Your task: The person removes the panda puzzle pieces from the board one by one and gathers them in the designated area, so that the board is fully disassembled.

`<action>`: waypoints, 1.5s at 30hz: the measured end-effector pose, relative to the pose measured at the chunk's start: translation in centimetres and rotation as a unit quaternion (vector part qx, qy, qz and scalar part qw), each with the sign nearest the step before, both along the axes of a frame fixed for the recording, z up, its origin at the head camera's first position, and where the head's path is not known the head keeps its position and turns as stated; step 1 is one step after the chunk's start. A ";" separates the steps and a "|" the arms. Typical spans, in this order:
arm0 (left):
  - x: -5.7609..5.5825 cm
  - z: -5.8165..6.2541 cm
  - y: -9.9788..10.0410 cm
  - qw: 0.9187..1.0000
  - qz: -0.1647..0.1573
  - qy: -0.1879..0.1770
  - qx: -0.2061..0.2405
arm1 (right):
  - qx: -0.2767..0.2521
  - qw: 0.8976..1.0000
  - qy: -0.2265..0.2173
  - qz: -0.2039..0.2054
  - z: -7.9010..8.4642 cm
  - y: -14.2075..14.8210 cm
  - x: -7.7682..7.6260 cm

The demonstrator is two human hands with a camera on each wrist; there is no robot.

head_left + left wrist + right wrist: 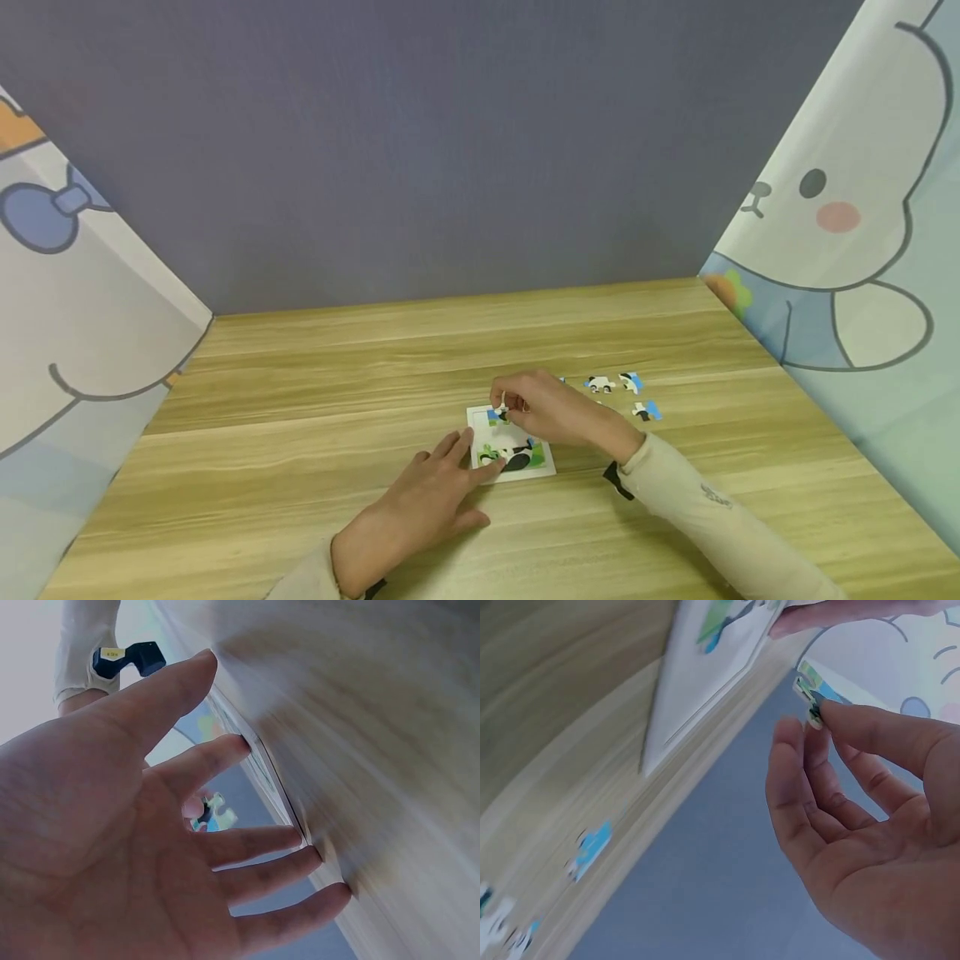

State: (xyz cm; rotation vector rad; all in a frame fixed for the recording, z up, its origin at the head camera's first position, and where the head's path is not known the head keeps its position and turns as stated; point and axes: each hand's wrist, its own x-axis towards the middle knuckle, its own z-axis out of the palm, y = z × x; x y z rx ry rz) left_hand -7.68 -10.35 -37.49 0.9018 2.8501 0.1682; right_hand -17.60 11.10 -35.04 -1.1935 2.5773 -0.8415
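Observation:
A white-framed puzzle board (474, 419) lies on the table, partly filled with panda and green pieces along its lower part. My right hand (551, 408) is above the board's upper part and pinches a puzzle piece (810, 694) between thumb and fingertips. That piece, green, white and black with some blue, also shows behind the left fingers in the left wrist view. My left hand (427, 504) has its fingers spread and fairly straight. Its index fingertip touches the board's lower area, and the other fingertips rest at its left edge. The right hand covers part of the board.
To the right of the board lie several loose puzzle pieces, among them a panda-face piece (600, 384), a blue-and-white piece (632, 382) and a black, white and blue piece (647, 410). Beyond the wooden table (337, 375) stands a grey panel (450, 167), with cartoon-printed sheets on both sides.

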 end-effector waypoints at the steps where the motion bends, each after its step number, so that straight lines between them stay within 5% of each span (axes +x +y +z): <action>1: 0.0 0.0 0.0 1.000 0.001 -0.002 0.001 | -0.001 1.000 -0.002 -0.003 0.0 0.3 0.0; 21: -0.1 -0.1 -0.1 1.000 -0.008 0.020 0.010 | 0.003 0.997 0.001 -0.078 -0.9 5.7 -1.0; 35: -0.2 0.0 -0.4 0.999 -0.015 0.023 0.018 | 0.078 0.993 -0.054 -0.063 -1.8 7.2 -1.9; 45: -0.1 -0.1 -0.4 0.999 -0.018 0.044 0.009 | 0.076 0.992 -0.072 -0.062 -2.3 7.3 -2.0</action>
